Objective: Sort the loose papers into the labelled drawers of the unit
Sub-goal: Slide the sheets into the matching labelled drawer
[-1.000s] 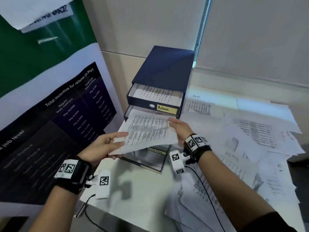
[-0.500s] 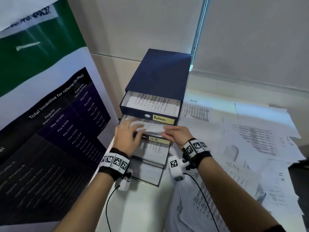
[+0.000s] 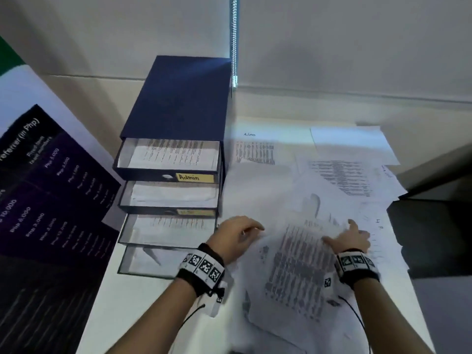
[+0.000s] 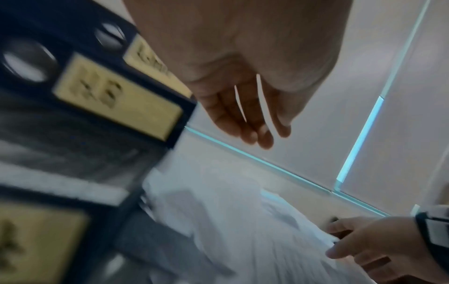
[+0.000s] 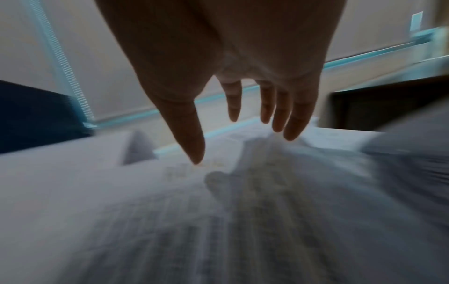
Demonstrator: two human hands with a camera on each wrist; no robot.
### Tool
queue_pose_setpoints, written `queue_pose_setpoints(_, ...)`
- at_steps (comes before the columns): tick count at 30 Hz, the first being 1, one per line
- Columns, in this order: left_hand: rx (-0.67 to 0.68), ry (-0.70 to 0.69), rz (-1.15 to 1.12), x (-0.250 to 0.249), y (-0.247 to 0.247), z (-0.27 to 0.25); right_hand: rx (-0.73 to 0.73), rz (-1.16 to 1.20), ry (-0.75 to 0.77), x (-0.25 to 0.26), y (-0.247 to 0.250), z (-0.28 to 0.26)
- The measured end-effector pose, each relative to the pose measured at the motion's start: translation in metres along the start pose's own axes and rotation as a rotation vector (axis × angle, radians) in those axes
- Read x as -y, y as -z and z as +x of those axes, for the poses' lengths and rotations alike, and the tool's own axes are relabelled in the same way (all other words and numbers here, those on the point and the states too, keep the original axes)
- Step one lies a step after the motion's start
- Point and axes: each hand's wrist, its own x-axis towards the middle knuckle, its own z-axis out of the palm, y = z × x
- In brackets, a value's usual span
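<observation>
Both hands have left the drawer unit (image 3: 176, 139) since half a second ago, when they were pressing a sheet into the second drawer; that sheet now lies inside it. The left hand (image 3: 237, 235) hovers at lower centre of the head view, just right of the third drawer (image 3: 168, 227), fingers loosely extended and holding nothing. The right hand (image 3: 350, 238) is spread at lower right, its thumb tip (image 5: 196, 157) touching the top printed sheet (image 3: 298, 267) of the loose papers (image 3: 319, 175); nothing is gripped, though motion blur softens the detail.

Four drawers stand pulled out in steps at centre left, each showing paper; the top one (image 3: 168, 157) carries a yellow "Admin" label (image 3: 195, 178). The second drawer (image 3: 169, 196) has a yellow label too blurred to read here.

The papers overlap across the right half of the table (image 3: 143, 302), reaching its right edge beside a dark surface (image 3: 429, 236). A bare strip of table lies in front of the unit. A poster (image 3: 51, 200) stands close along the unit's left side.
</observation>
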Motion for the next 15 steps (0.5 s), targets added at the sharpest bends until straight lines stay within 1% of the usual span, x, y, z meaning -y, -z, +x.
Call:
queue_pose_setpoints(1, 0.051, 0.09, -0.029, 0.002, -0.021, 0.008, 0.031, 0.033, -0.039, -0.015, 0.002, 0.007)
queue_pose_setpoints(3, 0.151, 0.302, -0.059, 0.01, -0.059, 0.022, 0.073, 0.103, -0.017, -0.038, 0.004, 0.014)
queue_pose_setpoints(5, 0.24, 0.478, -0.089, 0.018, -0.089, 0.028, 0.065, 0.118, 0.114, -0.049, 0.006, 0.014)
queue_pose_setpoints(6, 0.247, 0.536, -0.116, 0.02, -0.1, 0.03, 0.085, 0.164, 0.197, -0.05, 0.01, 0.011)
queue_pose_setpoints(7, 0.231, 0.575, -0.16, 0.022, -0.108, 0.03, 0.136, 0.245, 0.281, -0.048, 0.015, 0.004)
queue_pose_setpoints(9, 0.169, 0.604, -0.233, 0.019, -0.116, 0.03, 0.275, 0.452, 0.413, -0.037, 0.036, -0.012)
queue_pose_setpoints(12, 0.111, 0.535, -0.177, 0.015, -0.115, 0.032, 0.487, 0.688, 0.569, -0.014, 0.076, -0.038)
queue_pose_setpoints(13, 0.082, 0.533, -0.191, 0.011, -0.111, 0.033, 0.54, 0.749, 0.61, -0.004, 0.09, -0.047)
queue_pose_setpoints(15, 0.052, 0.536, -0.341, -0.001, -0.096, 0.032, 0.551, 0.876, 0.63, 0.012, 0.109, -0.052)
